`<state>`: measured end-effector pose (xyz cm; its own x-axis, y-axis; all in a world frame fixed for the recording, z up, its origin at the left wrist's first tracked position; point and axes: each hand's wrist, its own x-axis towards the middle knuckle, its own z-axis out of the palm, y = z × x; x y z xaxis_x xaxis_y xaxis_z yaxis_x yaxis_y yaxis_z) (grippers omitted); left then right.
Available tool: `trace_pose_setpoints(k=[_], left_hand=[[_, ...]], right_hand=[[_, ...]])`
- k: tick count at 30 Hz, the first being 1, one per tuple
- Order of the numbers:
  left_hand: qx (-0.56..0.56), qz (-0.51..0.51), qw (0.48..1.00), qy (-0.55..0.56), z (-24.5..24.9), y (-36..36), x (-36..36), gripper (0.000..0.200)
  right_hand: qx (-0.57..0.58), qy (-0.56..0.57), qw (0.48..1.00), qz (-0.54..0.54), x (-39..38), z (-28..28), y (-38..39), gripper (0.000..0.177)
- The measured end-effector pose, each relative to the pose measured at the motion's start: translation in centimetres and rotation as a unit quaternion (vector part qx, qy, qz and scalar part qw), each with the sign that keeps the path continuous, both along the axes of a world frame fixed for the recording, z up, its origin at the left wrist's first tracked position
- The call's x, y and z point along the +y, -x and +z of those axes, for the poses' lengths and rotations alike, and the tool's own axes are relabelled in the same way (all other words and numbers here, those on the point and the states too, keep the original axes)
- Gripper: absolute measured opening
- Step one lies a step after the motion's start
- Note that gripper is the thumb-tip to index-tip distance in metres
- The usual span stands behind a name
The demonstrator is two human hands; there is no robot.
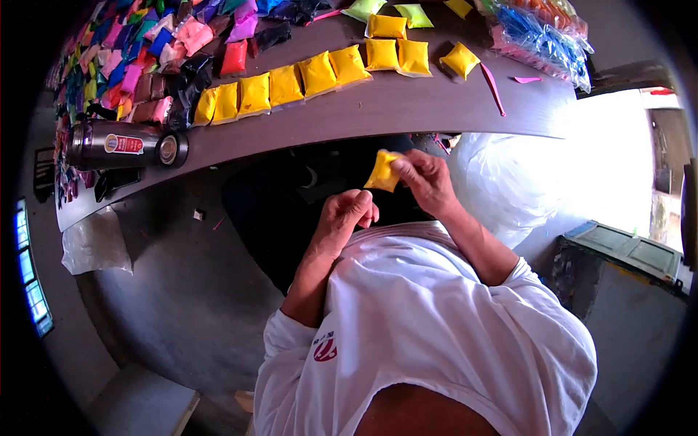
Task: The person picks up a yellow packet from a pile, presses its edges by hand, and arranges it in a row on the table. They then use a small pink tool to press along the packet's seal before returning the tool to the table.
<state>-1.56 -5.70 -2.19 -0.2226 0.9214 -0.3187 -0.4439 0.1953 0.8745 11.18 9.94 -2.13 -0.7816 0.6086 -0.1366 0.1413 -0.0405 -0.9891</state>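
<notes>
In my right hand (429,180) a small yellow packet (382,171) is pinched between thumb and fingers, held above my lap in front of the table edge. My left hand (345,218) is closed just below it, thumb against curled fingers, close to the packet's lower corner. Whether those fingertips grip that corner or something small, I cannot make out. On the table, a row of similar yellow packets (286,85) lies along the front edge. More yellow packets (413,57) lie at the row's right end, and a single yellow packet (460,60) rests farther right.
Piled packets of many colours (131,58) cover the table's left side. A dark thermos (94,144) lies at the left front edge. Pink plastic sticks (493,91) and bagged blue tools (538,47) are on the right. A white plastic bag (502,182) stands beside my right arm.
</notes>
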Motion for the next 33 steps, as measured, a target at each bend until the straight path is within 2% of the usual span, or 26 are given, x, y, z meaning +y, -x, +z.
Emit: trace_pose_setpoints(k=[1,5,10,12,16,18,20,22,24,27,30,33], left_hand=[[0.023,0.014,1.0,0.0,-0.4,0.0,-0.1,0.042],[0.056,0.026,0.998,0.004,-0.8,-0.1,0.0,0.039],[0.064,-0.015,0.998,0.023,-0.7,-0.5,0.4,0.032],[0.056,0.045,0.997,0.009,0.0,-1.2,0.7,0.037],[0.1,0.007,0.994,0.038,-0.8,-0.6,0.2,0.041],[0.107,-0.008,0.993,0.053,-0.9,-0.1,0.0,0.041],[0.114,-0.024,0.991,0.068,-1.1,-0.1,0.0,0.042],[0.092,-0.019,0.995,0.036,-1.4,-0.5,0.2,0.042],[0.085,-0.029,0.995,0.041,-1.3,-0.6,0.1,0.042],[0.086,-0.041,0.994,0.049,-1.1,-0.7,0.0,0.044],[0.107,-0.036,0.992,0.055,-0.9,-0.6,-0.1,0.046],[0.114,-0.023,0.992,0.054,-1.2,-0.7,-0.2,0.048]], right_hand=[[0.011,0.051,0.998,-0.029,0.1,0.1,0.2,0.031],[0.027,0.103,0.994,-0.03,0.2,0.9,0.4,0.034],[0.053,0.168,0.984,-0.018,-1.3,0.2,0.9,0.029],[0.059,0.193,0.979,-0.01,-2.2,0.1,0.8,0.029],[0.041,0.21,0.977,-0.006,-2.5,0.0,0.8,0.027],[0.063,0.308,0.949,-0.002,-2.3,0.5,1.1,0.026],[0.041,0.305,0.951,0.023,-1.9,0.8,1.1,0.027],[0.02,0.301,0.952,0.046,-1.5,0.5,1.0,0.028],[0.024,0.249,0.963,0.106,-1.2,-0.7,1.0,0.03],[0.026,0.204,0.976,0.079,-1.8,-1.3,1.0,0.031],[0.053,0.209,0.975,0.059,-2.5,-1.0,1.0,0.031],[0.026,0.215,0.972,0.092,-1.9,0.2,1.1,0.031]])
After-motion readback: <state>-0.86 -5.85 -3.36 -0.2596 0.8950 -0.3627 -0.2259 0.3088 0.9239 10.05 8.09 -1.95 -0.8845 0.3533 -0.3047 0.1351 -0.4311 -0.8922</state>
